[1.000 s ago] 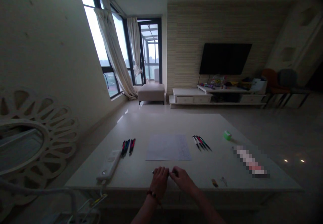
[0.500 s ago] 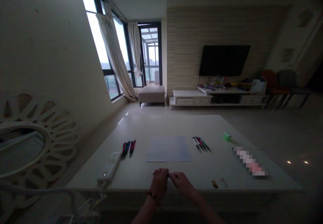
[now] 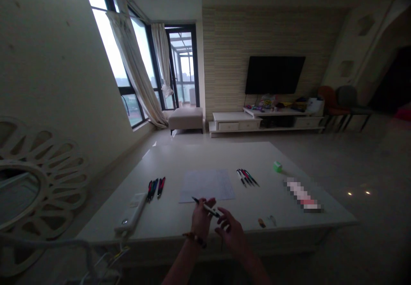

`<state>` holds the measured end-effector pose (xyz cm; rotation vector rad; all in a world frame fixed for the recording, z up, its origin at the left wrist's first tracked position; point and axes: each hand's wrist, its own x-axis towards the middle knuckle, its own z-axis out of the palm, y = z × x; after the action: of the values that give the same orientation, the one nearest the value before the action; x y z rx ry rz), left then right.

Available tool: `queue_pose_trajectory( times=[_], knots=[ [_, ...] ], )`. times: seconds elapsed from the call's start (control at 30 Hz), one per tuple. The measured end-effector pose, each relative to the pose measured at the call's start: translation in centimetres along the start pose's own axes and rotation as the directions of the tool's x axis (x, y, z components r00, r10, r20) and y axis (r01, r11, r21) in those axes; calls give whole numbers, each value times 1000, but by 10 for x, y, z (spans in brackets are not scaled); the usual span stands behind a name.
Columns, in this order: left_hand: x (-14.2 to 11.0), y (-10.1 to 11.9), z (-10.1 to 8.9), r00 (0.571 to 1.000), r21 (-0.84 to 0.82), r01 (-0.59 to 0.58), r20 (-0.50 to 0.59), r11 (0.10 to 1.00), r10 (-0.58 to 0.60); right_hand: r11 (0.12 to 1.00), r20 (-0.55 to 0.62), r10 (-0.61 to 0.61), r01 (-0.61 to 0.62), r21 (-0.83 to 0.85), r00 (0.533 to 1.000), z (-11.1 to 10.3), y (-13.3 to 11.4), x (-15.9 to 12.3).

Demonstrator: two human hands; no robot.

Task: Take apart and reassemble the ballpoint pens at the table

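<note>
A dark pen with a pale middle section [image 3: 211, 209] lies slantwise across my left hand [image 3: 201, 220], which is closed on it above the table's near edge. One end of the pen points up and left, over the lower edge of a white sheet of paper [image 3: 205, 182]. My right hand [image 3: 231, 232] is at the pen's other end, its fingers loosely curled and parted; whether they touch the pen I cannot tell. The sheet has lines of writing along its right side. A beaded bracelet [image 3: 194, 237] is on my left wrist.
Several pens [image 3: 156, 189] lie left of the paper, several more [image 3: 247, 178] to its right. A white power strip [image 3: 131, 213] sits at the table's left. On the right are a green-and-white small object [image 3: 278, 167], a blurred-out item [image 3: 303, 196] and a small brown piece [image 3: 261, 223].
Both hands have moved up toward the paper. The left hand has turned and loosened, showing more of the pen; the right fingers have spread from their pinch at its end. The view has shifted right.
</note>
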<state>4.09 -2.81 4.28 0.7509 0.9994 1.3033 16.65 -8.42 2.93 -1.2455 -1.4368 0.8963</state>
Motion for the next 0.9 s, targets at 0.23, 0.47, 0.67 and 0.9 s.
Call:
queue_pose_trajectory(
  times=[0.23,0.47,0.67,0.9],
  knots=[
    [-40,-20,39,835,80,252,487,965,-258,994,-311,26,8,106,950,-22,-40,3],
    [5,-1,-27,902,826,-431,382,364,201,641,-360,200,156,752,911,-88,-31,65],
    [47,5,-92,908,918,-320,368,-234,201,384,-21,172,-47,922,985,-102,-27,100],
    [47,-3,-94,909,899,-303,372,-316,187,345,-12,119,-30,938,993,-84,-37,125]
  ],
)
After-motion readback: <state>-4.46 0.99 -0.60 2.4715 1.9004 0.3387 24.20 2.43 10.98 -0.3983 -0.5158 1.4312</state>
